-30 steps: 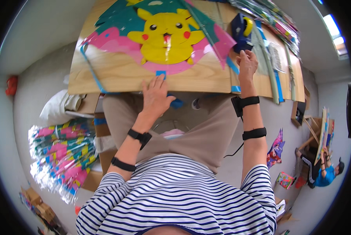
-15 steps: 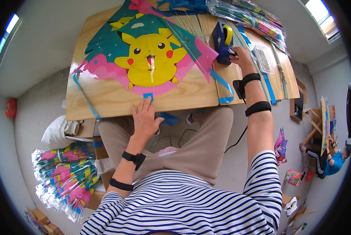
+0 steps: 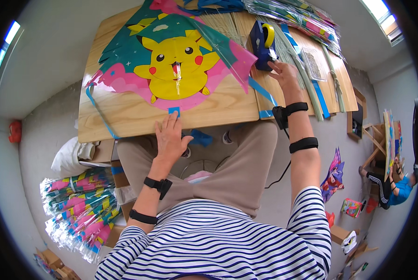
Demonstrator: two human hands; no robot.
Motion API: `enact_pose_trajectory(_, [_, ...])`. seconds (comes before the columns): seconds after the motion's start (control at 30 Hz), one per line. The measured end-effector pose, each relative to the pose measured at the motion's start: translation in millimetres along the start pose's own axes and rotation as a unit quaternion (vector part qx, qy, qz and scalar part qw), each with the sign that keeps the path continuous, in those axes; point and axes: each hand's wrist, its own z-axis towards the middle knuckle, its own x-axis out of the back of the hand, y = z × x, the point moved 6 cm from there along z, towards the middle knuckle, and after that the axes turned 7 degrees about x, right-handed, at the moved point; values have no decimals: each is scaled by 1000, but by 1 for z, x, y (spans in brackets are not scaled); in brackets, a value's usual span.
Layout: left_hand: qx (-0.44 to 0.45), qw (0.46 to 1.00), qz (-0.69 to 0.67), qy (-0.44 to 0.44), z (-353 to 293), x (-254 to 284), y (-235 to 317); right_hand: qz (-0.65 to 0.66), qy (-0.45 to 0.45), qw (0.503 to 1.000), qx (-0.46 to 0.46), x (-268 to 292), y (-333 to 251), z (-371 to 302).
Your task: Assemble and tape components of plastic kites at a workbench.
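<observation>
A kite sheet (image 3: 120,77) in teal and pink, printed with a yellow cartoon character, lies on the wooden table. My left hand (image 3: 170,137) rests at the near edge, fingers stretched flat onto a small blue tab (image 3: 173,111) at the sheet's lower end. At the sheet's right stands a dark blue tape dispenser (image 3: 257,44) with a yellow-cored tape roll (image 3: 269,35). My right hand (image 3: 286,77) is just in front of its cutting end, fingertips drawn together. A shiny bit of clear tape shows between them and the dispenser; its length is hard to see.
Thin sticks (image 3: 307,86), a clear plastic box (image 3: 313,63) and blue ribbons (image 3: 320,99) lie on the right side. Packed kites (image 3: 295,21) are piled at the back; more bundles (image 3: 80,205) stand at lower left. Far right, another person (image 3: 398,191) sits at work.
My right hand has drawn back slightly from the dispenser's cutting end toward me. My left hand still presses the blue tab. The whole view has shifted a little.
</observation>
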Motion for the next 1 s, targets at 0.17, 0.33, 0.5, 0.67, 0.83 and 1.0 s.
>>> enact_pose_trajectory(0.17, [-4,1000,-8,3,2,-2,1,255,17,962,-94,14,46,-18])
enact_pose_trajectory(0.33, [-6,1000,-14,8,1,-2,2,364,26,926,-101,17,57,-23])
enact_pose_trajectory(0.5, [5,1000,-8,1,-1,0,-1,364,29,921,-134,-15,49,-31])
enact_pose_trajectory(0.67, [10,1000,-16,-3,0,0,1,422,67,893,-137,-16,58,-17])
enact_pose_trajectory(0.83, [6,1000,-15,-3,1,-2,1,359,78,922,-126,-7,63,-1])
enact_pose_trajectory(1.0, [8,1000,-14,-2,1,-3,0,169,179,967,-64,13,67,1])
